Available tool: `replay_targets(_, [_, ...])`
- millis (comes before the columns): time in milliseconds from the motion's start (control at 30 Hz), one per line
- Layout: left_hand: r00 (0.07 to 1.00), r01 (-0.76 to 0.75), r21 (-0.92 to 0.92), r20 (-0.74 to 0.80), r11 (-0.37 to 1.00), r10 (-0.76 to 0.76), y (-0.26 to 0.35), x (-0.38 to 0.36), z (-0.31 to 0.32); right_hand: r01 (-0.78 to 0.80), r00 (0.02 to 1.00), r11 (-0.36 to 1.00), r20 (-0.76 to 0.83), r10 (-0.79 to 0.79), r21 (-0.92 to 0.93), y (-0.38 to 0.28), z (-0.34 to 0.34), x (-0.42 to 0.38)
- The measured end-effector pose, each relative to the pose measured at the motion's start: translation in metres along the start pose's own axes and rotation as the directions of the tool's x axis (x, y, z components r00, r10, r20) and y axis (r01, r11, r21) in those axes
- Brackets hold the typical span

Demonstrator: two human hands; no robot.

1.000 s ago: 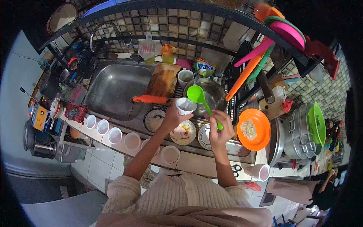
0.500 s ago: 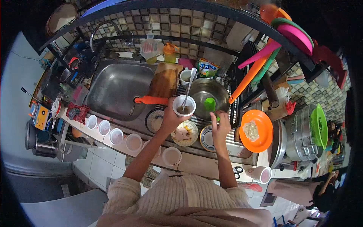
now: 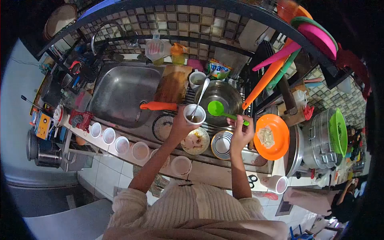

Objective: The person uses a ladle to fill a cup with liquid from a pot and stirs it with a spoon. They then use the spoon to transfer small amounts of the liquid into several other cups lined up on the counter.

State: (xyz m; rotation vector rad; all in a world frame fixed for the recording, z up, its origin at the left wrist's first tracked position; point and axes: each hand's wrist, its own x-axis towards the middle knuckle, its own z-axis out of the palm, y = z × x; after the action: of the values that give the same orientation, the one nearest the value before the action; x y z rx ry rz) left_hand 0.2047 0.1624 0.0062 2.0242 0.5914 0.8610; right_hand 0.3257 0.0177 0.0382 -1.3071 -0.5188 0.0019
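Left hand (image 3: 179,127): fingers wrapped round small white plastic cup (image 3: 194,114), metal spoon (image 3: 200,98) inside. Right hand (image 3: 240,134): fingers pinching green plastic ladle (image 3: 217,108), lifted again from round steel bowl (image 3: 218,98), beside cup.

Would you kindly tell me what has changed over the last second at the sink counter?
The right hand dipped the green ladle into the steel bowl, then raised it beside the white cup. The left hand kept holding that cup, spoon inside.
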Motion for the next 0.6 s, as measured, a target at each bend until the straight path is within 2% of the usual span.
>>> replay_targets(67, [1.000, -0.003, 0.037, 0.003, 0.999, 0.003, -0.001, 0.000, 0.002, 0.054, 0.999, 0.998, 0.001, -0.054, -0.027, -0.012, 0.002, 0.000])
replay_targets(133, [0.986, 0.161, -0.021, 0.054, 0.987, -0.160, 0.002, 0.001, 0.004, 0.107, 0.994, 0.993, 0.004, -0.107, -0.055, -0.025, 0.005, 0.000])
replay_targets(200, [0.986, 0.157, -0.047, 0.065, 0.987, -0.154, 0.003, 0.002, 0.007, 0.271, 0.963, 0.945, 0.064, -0.263, -0.183, -0.037, 0.008, -0.001])
replay_targets(233, [0.986, 0.153, -0.073, 0.075, 0.986, -0.147, 0.003, 0.002, 0.009, 0.270, 0.963, 0.945, 0.066, -0.262, -0.184, -0.045, 0.009, -0.001])
replay_targets(300, [0.990, 0.137, -0.091, 0.054, 0.986, -0.133, 0.007, 0.002, 0.011, 0.518, 0.852, 0.784, 0.292, -0.436, -0.342, -0.057, 0.010, -0.001])
replay_targets(333, [0.993, 0.119, -0.108, 0.033, 0.987, -0.116, 0.010, 0.003, 0.012, 0.625, 0.777, 0.700, 0.362, -0.514, -0.347, -0.048, 0.008, -0.002])
replay_targets(433, [0.998, 0.058, -0.068, -0.030, 0.996, -0.060, 0.014, 0.004, 0.012, 0.663, 0.733, 0.689, 0.437, -0.520, -0.293, -0.055, 0.009, -0.010])
replay_targets(500, [0.997, 0.066, -0.080, -0.028, 0.995, -0.069, 0.013, 0.003, 0.011, 0.655, 0.741, 0.710, 0.408, -0.533, -0.260, -0.049, 0.006, -0.013])
replay_targets(600, [0.996, 0.087, -0.130, -0.020, 0.988, -0.090, 0.012, 0.004, 0.010, 0.577, 0.817, 0.774, 0.194, -0.544, -0.262, -0.036, 0.001, -0.014])
